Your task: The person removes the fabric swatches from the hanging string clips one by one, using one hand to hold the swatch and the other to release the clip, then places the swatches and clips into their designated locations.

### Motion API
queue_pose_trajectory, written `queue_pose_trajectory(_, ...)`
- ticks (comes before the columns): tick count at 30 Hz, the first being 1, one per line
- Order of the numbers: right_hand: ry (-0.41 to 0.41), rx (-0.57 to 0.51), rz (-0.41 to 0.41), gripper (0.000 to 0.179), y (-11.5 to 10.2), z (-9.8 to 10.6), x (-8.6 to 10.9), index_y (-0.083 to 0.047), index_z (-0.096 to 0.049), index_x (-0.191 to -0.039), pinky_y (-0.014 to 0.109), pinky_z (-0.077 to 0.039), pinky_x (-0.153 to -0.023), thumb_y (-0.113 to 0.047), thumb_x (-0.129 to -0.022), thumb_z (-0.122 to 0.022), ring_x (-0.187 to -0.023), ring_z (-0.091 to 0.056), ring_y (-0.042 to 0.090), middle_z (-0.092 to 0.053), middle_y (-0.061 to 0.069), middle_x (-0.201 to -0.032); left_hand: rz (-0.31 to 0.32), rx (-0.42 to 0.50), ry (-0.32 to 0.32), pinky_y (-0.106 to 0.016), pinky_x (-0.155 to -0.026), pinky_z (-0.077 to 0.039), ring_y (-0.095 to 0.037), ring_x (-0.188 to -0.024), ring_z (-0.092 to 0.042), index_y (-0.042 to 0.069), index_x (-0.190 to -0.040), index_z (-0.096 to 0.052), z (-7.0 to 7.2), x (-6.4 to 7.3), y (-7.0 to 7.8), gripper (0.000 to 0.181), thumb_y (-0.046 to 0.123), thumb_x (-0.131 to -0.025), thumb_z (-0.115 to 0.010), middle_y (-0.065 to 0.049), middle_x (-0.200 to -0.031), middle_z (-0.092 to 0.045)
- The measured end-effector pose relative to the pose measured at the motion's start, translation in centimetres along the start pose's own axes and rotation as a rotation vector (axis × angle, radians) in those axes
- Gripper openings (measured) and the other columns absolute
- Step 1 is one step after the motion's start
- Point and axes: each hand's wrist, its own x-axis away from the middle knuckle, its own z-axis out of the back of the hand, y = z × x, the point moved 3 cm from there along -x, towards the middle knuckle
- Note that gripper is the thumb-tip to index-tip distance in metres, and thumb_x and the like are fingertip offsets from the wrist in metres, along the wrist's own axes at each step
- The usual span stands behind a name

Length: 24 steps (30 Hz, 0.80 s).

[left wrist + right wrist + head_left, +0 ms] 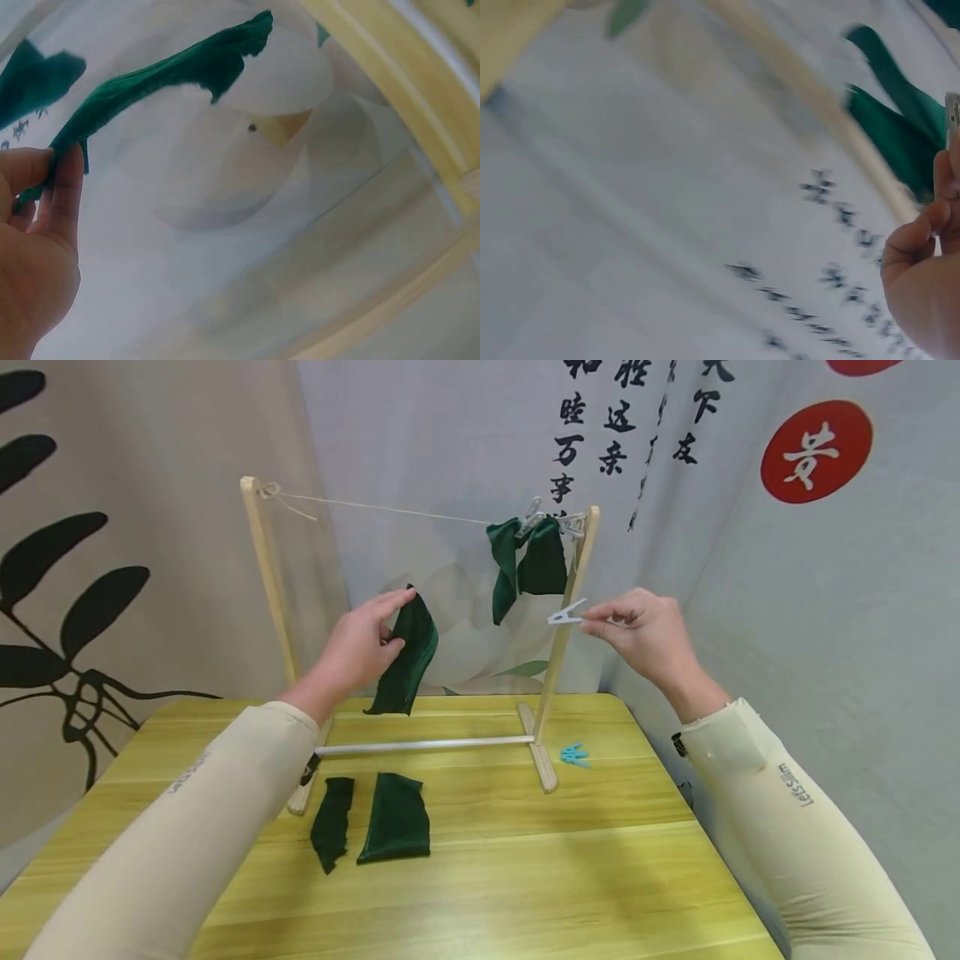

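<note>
A pale curtain fills the background, printed with dark leaves at left and with black Chinese characters and red ovals at right. In front of it lies the yellow wood-grain surface. On this stands a wooden rack with two upright posts on flat feet, joined low down by a thin bar and near the top by a string knotted at the left post.

Two arms in cream sleeves reach forward, one on each side. The left hand is partly closed, its thumb and fingers pinching a dark green cloth by its upper part; this hangs in the air below the string, nearer the left post than the hung pieces. The right hand, just right of the right post, has its thumb and fingers closed on the end of a white peg, whose free end spreads in a V toward the post.

Two hung cloths, also green, hang from the string close to the right post. On the surface, in front of the bar, lie a wide cloth and, just left of it, a narrow cloth.

Clear pegs sit on the string above the hung pieces. Blue pegs lie bunched together to the right of the rack's right foot.
</note>
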Motion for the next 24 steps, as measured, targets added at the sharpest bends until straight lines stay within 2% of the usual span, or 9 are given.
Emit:
queue_pose_trajectory(3,-0.035,0.013,-0.1,0.005,2.5,-1.0,2.8,-0.01,-0.088,-0.095,0.018,-0.04,-0.059,-0.012,-0.091,-0.086,-0.073,-0.054,0.013,-0.076,0.009,-0.086,-0.008,0.003,-0.018,-0.046,-0.09,-0.061,-0.027,-0.093,-0.064,0.02,-0.168,-0.037,-1.2,1.3,-0.4,0.08,-0.004,-0.099,-0.07,-0.009,-0.173,-0.039)
queue_pose_trajectory(8,-0.138,0.0,-0.284,0.008,6.1,-2.8,7.8,-0.013,-0.088,-0.098,0.025,-0.044,-0.06,-0.02,-0.095,-0.084,-0.074,-0.057,0.016,-0.075,0.008,-0.089,-0.022,0.017,-0.048,-0.043,-0.088,-0.062,-0.026,-0.095,-0.067,0.02,-0.168,-0.039,-3.2,3.4,-0.6,0.081,-0.005,-0.098,-0.071,-0.008,-0.173,-0.039)
queue_pose_trajectory(13,-0.22,-0.018,-0.406,0.013,8.3,-4.1,11.9,-0.015,-0.088,-0.101,0.028,-0.047,-0.062,-0.027,-0.097,-0.082,-0.077,-0.059,0.017,-0.076,0.008,-0.096,-0.07,0.077,-0.044,-0.042,-0.084,-0.064,-0.025,-0.095,-0.07,0.017,-0.165,-0.044,-5.2,5.4,0.3,0.08,-0.006,-0.095,-0.074,-0.01,-0.17,-0.044)
queue_pose_trajectory(17,-0.25,-0.06,-0.486,0.014,9.5,-4.7,13.8,-0.016,-0.087,-0.102,0.029,-0.045,-0.062,-0.028,-0.097,-0.082,-0.077,-0.056,0.02,-0.075,0.009,-0.097,-0.089,0.149,-0.064,-0.035,-0.081,-0.063,-0.02,-0.095,-0.071,0.018,-0.164,-0.046,-6.8,7.4,1.6,0.079,-0.004,-0.095,-0.076,-0.008,-0.169,-0.046)
queue_pose_trajectory(20,-0.264,-0.073,-0.514,0.014,10.0,-5.0,14.7,-0.016,-0.087,-0.102,0.03,-0.045,-0.062,-0.028,-0.097,-0.081,-0.079,-0.055,0.022,-0.075,0.009,-0.1,-0.083,0.218,-0.079,-0.031,-0.081,-0.063,-0.015,-0.094,-0.071,0.022,-0.164,-0.046,-7.5,8.9,2.7,0.078,-0.002,-0.096,-0.077,-0.006,-0.169,-0.047)
queue_pose_trajectory(24,-0.278,-0.071,-0.521,0.013,10.3,-5.5,15.3,-0.016,-0.087,-0.102,0.03,-0.047,-0.062,-0.027,-0.098,-0.081,-0.082,-0.058,0.022,-0.077,0.009,-0.105,-0.03,0.337,-0.093,-0.028,-0.081,-0.062,-0.013,-0.097,-0.07,0.028,-0.164,-0.045,-8.6,10.3,3.1,0.078,0.002,-0.097,-0.076,-0.006,-0.169,-0.046)
